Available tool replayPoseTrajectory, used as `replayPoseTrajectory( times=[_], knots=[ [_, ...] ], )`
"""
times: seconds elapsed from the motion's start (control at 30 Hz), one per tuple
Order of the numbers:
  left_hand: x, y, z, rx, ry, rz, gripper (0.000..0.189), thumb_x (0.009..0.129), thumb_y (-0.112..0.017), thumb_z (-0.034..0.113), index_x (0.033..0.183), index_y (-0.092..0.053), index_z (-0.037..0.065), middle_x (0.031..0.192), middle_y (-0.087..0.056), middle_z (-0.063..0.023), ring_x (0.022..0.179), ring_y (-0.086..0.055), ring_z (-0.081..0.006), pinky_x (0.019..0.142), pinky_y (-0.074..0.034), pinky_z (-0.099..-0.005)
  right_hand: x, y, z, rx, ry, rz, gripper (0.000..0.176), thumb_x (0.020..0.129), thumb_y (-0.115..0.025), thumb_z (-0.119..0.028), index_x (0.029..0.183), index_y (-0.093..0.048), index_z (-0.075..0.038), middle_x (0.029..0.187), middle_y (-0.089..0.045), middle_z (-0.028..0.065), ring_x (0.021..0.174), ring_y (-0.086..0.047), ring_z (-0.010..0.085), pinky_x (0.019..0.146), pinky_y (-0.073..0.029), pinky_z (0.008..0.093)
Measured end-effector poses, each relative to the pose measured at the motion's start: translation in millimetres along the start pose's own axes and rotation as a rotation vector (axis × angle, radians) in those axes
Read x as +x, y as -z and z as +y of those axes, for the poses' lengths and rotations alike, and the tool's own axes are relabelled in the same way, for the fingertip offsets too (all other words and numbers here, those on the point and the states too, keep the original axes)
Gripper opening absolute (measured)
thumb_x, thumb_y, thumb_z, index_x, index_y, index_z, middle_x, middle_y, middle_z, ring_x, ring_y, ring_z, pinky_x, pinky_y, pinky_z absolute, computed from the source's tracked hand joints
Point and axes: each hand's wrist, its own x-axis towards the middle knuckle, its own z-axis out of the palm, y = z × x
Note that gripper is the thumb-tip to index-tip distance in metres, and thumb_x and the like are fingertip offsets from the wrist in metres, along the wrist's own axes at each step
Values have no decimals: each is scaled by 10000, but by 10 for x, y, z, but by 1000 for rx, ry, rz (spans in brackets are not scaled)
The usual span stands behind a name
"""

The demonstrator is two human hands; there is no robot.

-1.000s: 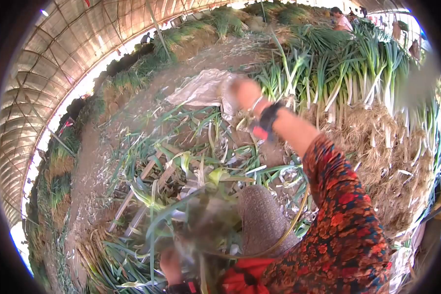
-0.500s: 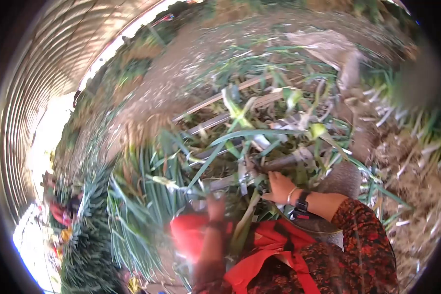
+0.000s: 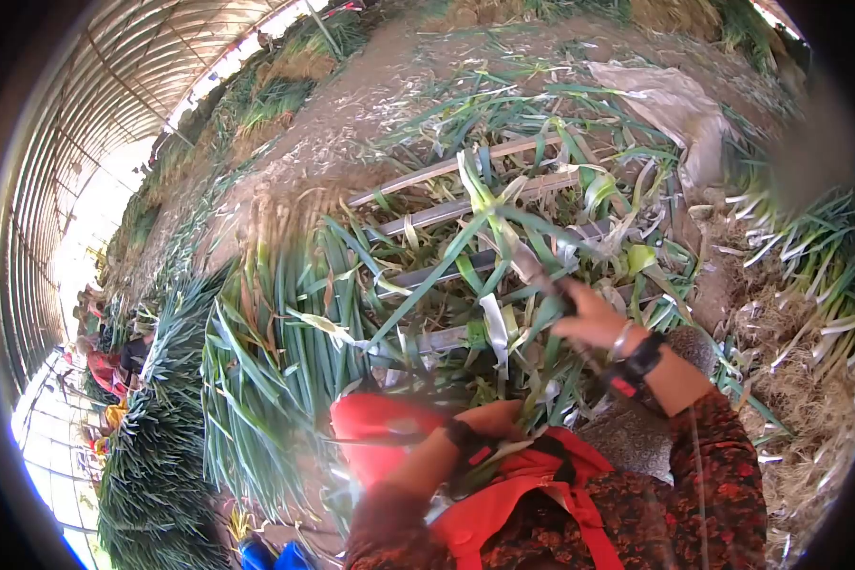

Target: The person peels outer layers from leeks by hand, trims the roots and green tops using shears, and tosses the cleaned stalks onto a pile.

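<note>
My right hand [image 3: 594, 321] is closed around a narrow dark-handled tool [image 3: 562, 296]. Its far end looks like a blade but is blurred, among the loose leaves. Low in front of my body, my left hand [image 3: 492, 418] has its fingers curled, partly hidden, at a pale green onion stalk [image 3: 503, 450]. Beyond both hands, cut and peeled onion leaves [image 3: 494, 323] lie in a loose heap over wooden slats [image 3: 432, 217]. Left of the heap lies a thick bundle of long green onions [image 3: 285, 332].
More green onions are stacked at the lower left [image 3: 157, 456] and far right [image 3: 817, 247]. Dry roots [image 3: 798, 446] cover the ground at right. A pale plastic sheet [image 3: 674, 104] lies beyond the heap. Other people [image 3: 104, 370] are at the far left, under an arched roof [image 3: 114, 85].
My right hand has moved right and up, and the dark-handled tool now shows in it. My left hand has moved right and down, nearer my body. The view has shifted slightly.
</note>
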Motion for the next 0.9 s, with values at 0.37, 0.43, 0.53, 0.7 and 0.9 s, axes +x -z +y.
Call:
replayPoseTrajectory(
  times=[0.37,0.43,0.53,0.7,0.9],
  knots=[
    [-406,2675,1262,34,-45,1468,273,855,-601,145,1065,-572,-26,891,-671,-152,738,-618,-192,669,-505,-356,-155,843,67,568,-33,253,938,716,-677,-147,1490,-180,35,1384,-439,151,1222,-461,212,1050,-337,316],
    [-96,3229,1036,-221,-397,1601,381,828,-683,236,1074,-572,-33,871,-661,-140,729,-616,-196,677,-507,-344,-133,918,-8,618,-44,229,949,718,-684,-158,1484,-167,55,1445,-362,165,1274,-410,226,1071,-313,329],
    [238,3268,1175,-54,42,1626,635,805,-690,398,1211,-521,-60,1021,-647,-197,876,-649,-271,782,-510,-351,-145,1007,2,616,-111,261,954,724,-706,-184,1469,-171,78,1407,-392,185,1264,-420,238,1070,-310,332],
    [1502,2909,645,52,526,1195,1238,660,-629,768,1458,-194,-72,1375,-458,-275,1260,-474,-374,1069,-347,-434,-90,996,88,603,-55,317,938,716,-719,-156,1460,-200,82,1398,-411,172,1283,-399,239,1090,-278,334],
    [1800,2258,939,81,-2,1375,500,662,-674,125,1118,-519,-10,1052,-636,-265,984,-610,-435,846,-492,-461,2,952,22,544,-68,278,901,725,-706,-98,1457,-211,77,1389,-420,163,1284,-402,236,1090,-283,340]
  ],
)
